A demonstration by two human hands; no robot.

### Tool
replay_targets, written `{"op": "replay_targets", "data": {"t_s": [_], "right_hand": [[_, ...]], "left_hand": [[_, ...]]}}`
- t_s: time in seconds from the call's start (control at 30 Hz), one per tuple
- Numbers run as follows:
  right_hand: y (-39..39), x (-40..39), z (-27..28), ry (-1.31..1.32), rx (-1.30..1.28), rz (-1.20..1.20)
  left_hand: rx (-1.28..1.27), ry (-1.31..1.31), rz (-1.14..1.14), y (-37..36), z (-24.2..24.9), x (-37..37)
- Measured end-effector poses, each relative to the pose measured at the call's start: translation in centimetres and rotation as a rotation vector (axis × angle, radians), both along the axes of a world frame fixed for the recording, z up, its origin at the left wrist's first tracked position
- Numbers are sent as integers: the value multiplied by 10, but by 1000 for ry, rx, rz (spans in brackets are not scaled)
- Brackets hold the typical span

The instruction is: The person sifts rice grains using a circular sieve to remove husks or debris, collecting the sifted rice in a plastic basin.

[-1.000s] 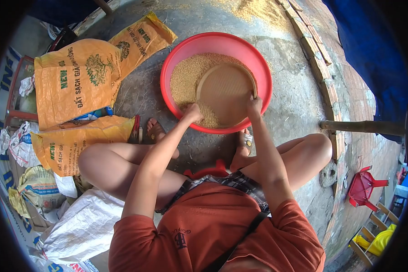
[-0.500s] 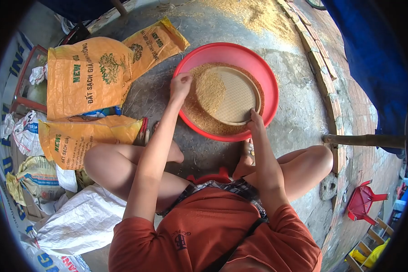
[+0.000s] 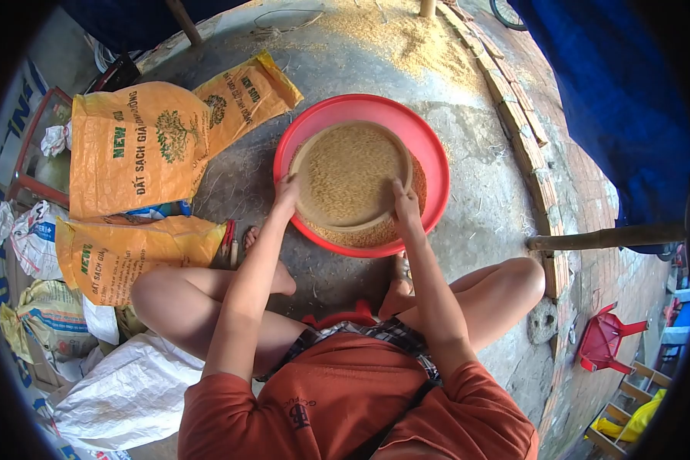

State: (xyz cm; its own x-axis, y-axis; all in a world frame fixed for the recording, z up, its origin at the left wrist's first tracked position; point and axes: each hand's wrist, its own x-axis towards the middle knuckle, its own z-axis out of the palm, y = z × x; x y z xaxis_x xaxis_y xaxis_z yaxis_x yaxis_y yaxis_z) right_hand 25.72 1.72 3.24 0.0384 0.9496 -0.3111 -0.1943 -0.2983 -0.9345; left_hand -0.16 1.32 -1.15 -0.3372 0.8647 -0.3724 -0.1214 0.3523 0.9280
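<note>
A round woven sieve (image 3: 353,175) is held over a large red plastic basin (image 3: 434,130). Grain lies spread across the sieve's mesh, blurred by motion. My left hand (image 3: 287,193) is closed on the sieve's left rim. Closed on the lower right rim is my right hand (image 3: 406,205), thumb on top. Below the sieve, more grain (image 3: 376,236) shows in the basin along the front and right side. The sieve hides the rest of the basin's floor.
Orange printed sacks (image 3: 134,146) lie to the left, with a white sack (image 3: 126,391) nearer me. Loose grain (image 3: 422,42) is scattered on the concrete beyond the basin. A row of bricks (image 3: 525,142) edges the floor at right. A red stool (image 3: 606,341) lies farther right.
My left hand, earlier at the basin's left edge, now grips the sieve's rim. The sieve has shifted left, and its grain has spread from the left side over the mesh.
</note>
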Motion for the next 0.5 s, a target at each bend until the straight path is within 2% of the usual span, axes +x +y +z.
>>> {"op": "replay_targets", "data": {"t_s": [0.03,0.1,0.17,0.2,0.23,0.3,0.37,0.43,0.5], "right_hand": [[1,1,16,-6,4,5],[1,-1,41,-11,-116,171],[5,16,22,-6,-95,113],[14,32,-12,-310,-125,203],[21,41,-30,-619,-150,284],[4,30,-5,-691,-88,187],[-8,26,1,-763,-31,86],[-7,29,-17,-934,16,245],[-9,31,-25,-929,17,274]], "left_hand": [[-17,-183,81,-2,5,-2],[-48,-223,116,1,16,-2],[-21,135,52,8,27,7],[57,310,79,6,33,19],[3,538,34,9,33,24],[261,707,120,12,9,30],[229,635,107,2,19,29],[197,572,88,-7,19,26],[68,697,135,-8,17,24]]}}
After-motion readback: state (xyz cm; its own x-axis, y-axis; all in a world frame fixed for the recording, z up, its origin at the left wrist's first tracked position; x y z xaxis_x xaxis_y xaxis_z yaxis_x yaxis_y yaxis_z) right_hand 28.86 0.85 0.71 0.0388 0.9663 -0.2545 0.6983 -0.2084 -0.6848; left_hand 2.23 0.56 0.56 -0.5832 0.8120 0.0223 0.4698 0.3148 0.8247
